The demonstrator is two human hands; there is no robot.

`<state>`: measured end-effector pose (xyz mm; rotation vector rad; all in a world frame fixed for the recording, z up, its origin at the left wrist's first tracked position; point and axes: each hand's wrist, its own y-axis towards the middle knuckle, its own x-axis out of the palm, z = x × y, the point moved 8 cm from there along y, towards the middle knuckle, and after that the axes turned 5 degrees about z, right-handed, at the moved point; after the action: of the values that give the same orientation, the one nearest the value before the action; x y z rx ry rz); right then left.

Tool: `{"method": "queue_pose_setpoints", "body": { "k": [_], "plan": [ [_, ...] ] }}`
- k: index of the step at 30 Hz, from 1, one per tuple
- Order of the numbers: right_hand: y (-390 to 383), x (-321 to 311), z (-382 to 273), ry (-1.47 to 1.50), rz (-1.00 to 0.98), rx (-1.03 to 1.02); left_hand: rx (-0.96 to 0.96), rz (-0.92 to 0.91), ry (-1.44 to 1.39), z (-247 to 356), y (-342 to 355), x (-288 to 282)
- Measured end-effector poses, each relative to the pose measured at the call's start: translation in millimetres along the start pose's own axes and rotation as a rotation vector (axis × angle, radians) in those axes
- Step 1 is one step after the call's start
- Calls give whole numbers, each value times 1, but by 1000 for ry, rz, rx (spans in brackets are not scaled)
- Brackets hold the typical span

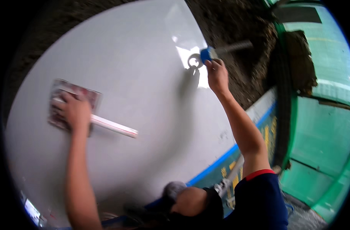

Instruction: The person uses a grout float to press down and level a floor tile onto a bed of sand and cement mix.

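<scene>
My left hand (76, 109) rests over a square, reddish-brown patterned sheet or pad (54, 117) on the glossy pale-grey curved panel (136, 84). Its fingers curl over a white tube (115, 126) with a thin red line, which sticks out beneath the palm. Motion smears that hand a little. At the panel's upper right edge, my right hand (218, 74) pinches a blue, round-looking thing (206, 55), possibly a tape roll; its exact kind is unclear. A ring-shaped reflection shows beside it on the panel. Past it a blurred pale strip (235, 46) extends rightward, its attachment unclear.
Blue tape (213, 165) borders the panel's lower right edge. Dark rough soil (240, 23) lies beyond the panel. Green translucent sheeting (316, 130) stands at the right, with a brown block (302, 63) against it. My bent knee (190, 200) is near the lower edge.
</scene>
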<state>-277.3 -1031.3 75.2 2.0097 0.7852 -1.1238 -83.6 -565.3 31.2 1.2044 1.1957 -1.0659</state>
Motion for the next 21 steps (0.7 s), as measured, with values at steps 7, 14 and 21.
{"method": "queue_pose_setpoints", "body": {
  "k": [7,14,21],
  "plan": [
    [-320,-158,165,-387,-102,390,54,-2,26,-9,18,36],
    [-469,-174,135,-336,-223,597,322,6,-78,16,-30,21],
    [-336,-127,-32,-16,-701,609,335,-172,-168,33,-140,-25]
  ]
}}
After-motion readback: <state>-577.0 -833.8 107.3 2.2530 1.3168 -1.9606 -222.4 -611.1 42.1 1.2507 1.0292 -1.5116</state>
